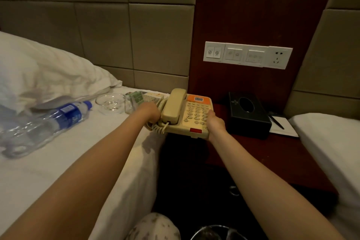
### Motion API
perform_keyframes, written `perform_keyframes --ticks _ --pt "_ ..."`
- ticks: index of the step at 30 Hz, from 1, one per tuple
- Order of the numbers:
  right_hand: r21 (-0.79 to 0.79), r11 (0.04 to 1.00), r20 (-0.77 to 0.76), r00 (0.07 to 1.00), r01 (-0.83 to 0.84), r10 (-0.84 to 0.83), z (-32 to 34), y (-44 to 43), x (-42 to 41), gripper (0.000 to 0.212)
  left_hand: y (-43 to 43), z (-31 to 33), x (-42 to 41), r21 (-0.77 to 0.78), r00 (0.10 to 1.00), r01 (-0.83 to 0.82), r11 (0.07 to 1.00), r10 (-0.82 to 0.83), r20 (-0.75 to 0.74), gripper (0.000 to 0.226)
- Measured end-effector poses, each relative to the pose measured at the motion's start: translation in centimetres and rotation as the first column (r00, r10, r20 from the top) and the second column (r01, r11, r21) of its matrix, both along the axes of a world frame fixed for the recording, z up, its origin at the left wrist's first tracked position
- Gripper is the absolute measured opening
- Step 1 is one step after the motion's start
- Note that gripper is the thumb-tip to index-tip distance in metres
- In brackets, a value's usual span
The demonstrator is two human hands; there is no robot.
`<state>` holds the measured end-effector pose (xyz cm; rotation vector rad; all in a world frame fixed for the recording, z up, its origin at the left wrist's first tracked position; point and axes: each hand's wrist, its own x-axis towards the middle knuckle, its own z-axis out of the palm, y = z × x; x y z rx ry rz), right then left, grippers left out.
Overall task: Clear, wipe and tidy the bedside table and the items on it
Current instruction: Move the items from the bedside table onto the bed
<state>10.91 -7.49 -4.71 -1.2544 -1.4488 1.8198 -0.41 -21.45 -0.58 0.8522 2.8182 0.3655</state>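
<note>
Beige telephone (187, 113) held by both sides: my left hand (150, 112) & right hand (215, 121) each grip its base, at left edge of bedside table (253, 150). Rec: keep level so handset (173, 105) doesn't slip; watch coiled cord (156, 127) for snags.

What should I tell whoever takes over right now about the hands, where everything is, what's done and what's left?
Left hand and right hand each grip a side of the telephone, at the edge of the bedside table by the bed.
On the bed: water bottle, glass dish, small packets.
On the table: tissue box, notepad, pen.
Left: clear those, wipe, tidy back.
</note>
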Motion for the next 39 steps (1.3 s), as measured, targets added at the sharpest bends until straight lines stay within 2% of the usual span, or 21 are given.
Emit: perform_keyframes --ticks 3,10,13,17,22,24,26,30,33,39 --pt "0.000 1.000 -0.002 1.000 -0.003 0.003 0.3 -1.9 1.2 0.033 -2.0 0.3 1.3 -0.005 0.997 0.005 1.000 -0.004 0.076 0.015" --pt "-0.028 0.999 -0.057 0.998 -0.038 0.036 0.6 -7.1 3.2 0.042 -6.8 0.9 3.8 0.098 0.977 -0.086 0.991 0.065 0.205 0.023" --pt "-0.006 0.998 -0.066 0.996 -0.059 0.058 0.9 -9.3 3.7 0.042 -9.2 1.4 4.7 0.109 0.979 -0.123 0.986 0.103 0.178 0.010" --pt "0.004 0.994 -0.076 0.991 -0.111 0.111 1.6 -12.6 3.6 0.038 -12.5 1.9 4.9 0.116 0.972 -0.170 0.979 0.147 0.186 0.023" --pt "-0.039 0.982 -0.091 0.979 -0.184 0.180 1.4 -16.9 2.0 0.047 -16.5 2.0 2.9 0.073 0.957 -0.247 0.966 0.232 0.172 0.010" --pt "-0.031 0.978 -0.078 0.976 -0.206 0.203 1.2 -18.3 1.3 0.050 -17.7 1.9 2.1 0.068 0.951 -0.266 0.961 0.250 0.182 0.020" --pt "0.000 0.972 -0.037 0.972 -0.233 0.233 1.1 -19.5 0.7 0.052 -18.9 1.7 1.6 0.076 0.941 -0.308 0.948 0.292 0.171 0.017" --pt "0.003 0.962 -0.012 0.962 -0.274 0.274 0.7 -21.2 -0.5 0.053 -20.5 1.0 -0.3 0.039 0.913 -0.385 0.922 0.374 0.163 0.027" --pt "-0.031 0.959 -0.011 0.960 -0.281 0.281 0.0 -22.3 -1.2 0.053 -21.3 0.4 -1.3 0.078 0.901 -0.421 0.904 0.407 0.152 0.019" --pt "-0.085 0.960 -0.040 0.963 -0.268 0.265 -0.4 -23.9 -2.6 0.048 -22.4 -0.2 -2.4 0.184 0.901 -0.427 0.885 0.433 0.010 0.017"
